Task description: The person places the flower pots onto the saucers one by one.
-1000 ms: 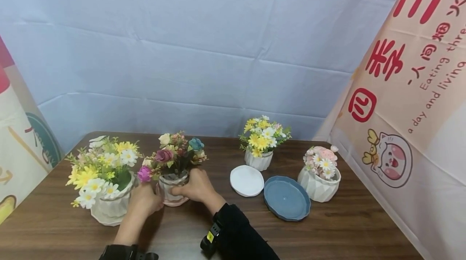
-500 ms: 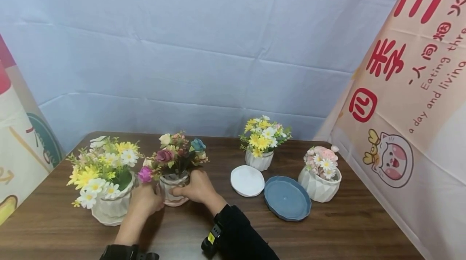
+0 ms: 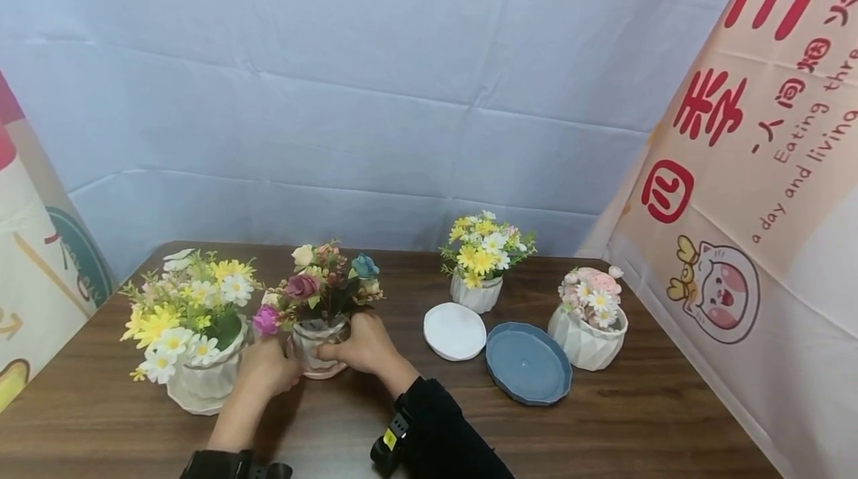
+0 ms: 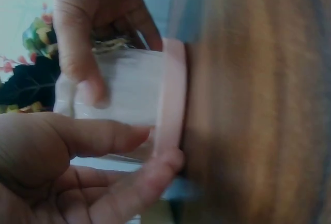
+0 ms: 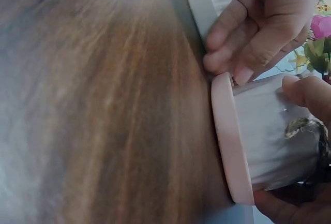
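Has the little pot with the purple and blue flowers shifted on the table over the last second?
No. The flower pot sits at the same spot relative to the white saucer, with the left hand and right hand holding it.

Both wrist views blurred, esp. the table [image 5: 103,105]. Pink saucer [image 3: 320,372] mostly hidden behind the left hand [image 3: 267,367] and right hand [image 3: 362,345] in head view. Banner [image 3: 757,166] text cut off by frame edge (top and right).

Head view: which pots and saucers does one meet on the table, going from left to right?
Daisy pot → rose pot on a pink saucer, held between left hand and right hand → white saucer → blue saucer → pink-flower pot. The yellow-flower pot behind overlaps the white saucer's span, so I omit it.
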Available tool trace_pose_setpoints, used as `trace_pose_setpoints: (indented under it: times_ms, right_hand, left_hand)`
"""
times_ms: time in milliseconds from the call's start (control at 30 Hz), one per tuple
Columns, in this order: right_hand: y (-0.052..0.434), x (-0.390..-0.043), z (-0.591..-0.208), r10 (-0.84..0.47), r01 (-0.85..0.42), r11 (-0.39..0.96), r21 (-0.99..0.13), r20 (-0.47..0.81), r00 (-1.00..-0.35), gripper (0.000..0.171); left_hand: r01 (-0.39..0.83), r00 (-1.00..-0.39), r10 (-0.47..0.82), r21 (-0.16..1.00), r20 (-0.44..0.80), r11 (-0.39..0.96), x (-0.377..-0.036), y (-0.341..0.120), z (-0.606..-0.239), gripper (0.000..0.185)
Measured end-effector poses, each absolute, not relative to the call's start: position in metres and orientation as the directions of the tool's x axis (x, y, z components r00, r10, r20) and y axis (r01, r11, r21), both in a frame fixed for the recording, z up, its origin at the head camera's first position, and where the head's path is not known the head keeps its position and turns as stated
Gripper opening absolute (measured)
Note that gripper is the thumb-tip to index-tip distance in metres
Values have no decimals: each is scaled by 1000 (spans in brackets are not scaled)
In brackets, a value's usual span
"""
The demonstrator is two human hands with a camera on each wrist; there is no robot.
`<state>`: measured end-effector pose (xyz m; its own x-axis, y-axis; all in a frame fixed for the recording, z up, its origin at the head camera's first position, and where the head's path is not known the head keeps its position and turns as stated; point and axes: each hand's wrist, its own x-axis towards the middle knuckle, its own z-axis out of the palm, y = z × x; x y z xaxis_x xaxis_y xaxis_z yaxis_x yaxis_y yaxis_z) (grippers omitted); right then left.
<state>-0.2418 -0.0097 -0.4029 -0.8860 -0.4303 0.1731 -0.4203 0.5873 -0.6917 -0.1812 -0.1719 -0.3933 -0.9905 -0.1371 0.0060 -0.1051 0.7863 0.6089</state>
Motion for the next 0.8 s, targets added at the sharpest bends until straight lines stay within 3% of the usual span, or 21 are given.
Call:
trace_pose_setpoints:
  times_ms: [100, 267, 400, 633, 700, 800]
  right_hand:
    - [-6, -242, -402, -441, -413, 573, -708, 157, -883, 61]
    - [4, -242, -398, -466, -371, 590, -717, 73, -882, 49]
    - [13, -241, -393, -472, -350, 634, -689, 14, -882, 42]
    - [28, -235, -389, -494, -407, 741, -534, -23, -869, 55]
    - [31, -233, -387, -493, -404, 767, -498, -56, -868, 58]
    - [36, -228, -383, -488, -400, 795, -456, -89, -868, 71]
  left_hand:
    - [-65, -996, -87, 585, 9, 809, -181, -170, -389, 16]
    - [-31, -999, -37, 568, -1, 822, -180, -166, -383, 33]
    - [-50, -999, -44, 540, -24, 840, -177, -163, -380, 27]
    - [-56, -998, -33, 487, -56, 871, -167, -160, -374, 24]
    - [-35, -999, -17, 469, -43, 883, -164, -160, -374, 31]
    - [14, -999, 28, 453, -24, 891, -159, -161, -376, 59]
